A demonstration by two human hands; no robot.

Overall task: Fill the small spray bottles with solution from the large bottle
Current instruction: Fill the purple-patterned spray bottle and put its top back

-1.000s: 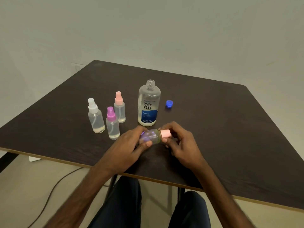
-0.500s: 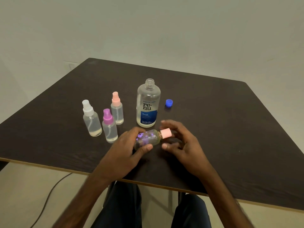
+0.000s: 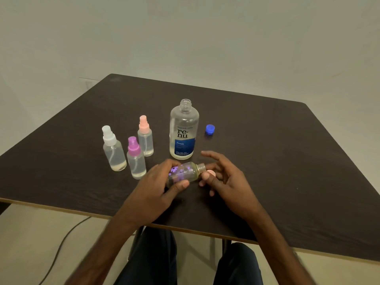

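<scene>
My left hand [image 3: 158,188] grips a small clear bottle with purple flower prints [image 3: 184,173], tilted on its side with its bare neck pointing right. My right hand [image 3: 224,179] holds the bottle's pink cap [image 3: 211,172] between thumb and fingers, just off the neck. The large "renu" solution bottle [image 3: 184,130] stands uncapped right behind my hands, with little liquid at its bottom. Its blue cap [image 3: 210,129] lies on the table to its right. Three small spray bottles stand to the left: white-topped [image 3: 113,149], purple-topped [image 3: 135,159] and pink-topped [image 3: 145,136].
Everything sits on a dark wooden table [image 3: 287,161] whose near edge runs just under my forearms. A pale wall lies behind. A black cable [image 3: 61,243] trails on the floor at lower left, and my knees show below the table edge.
The pink cap has come off the flowered bottle's neck and now sits in my right hand; earlier it was still on the bottle. Both hands stayed in roughly the same place.
</scene>
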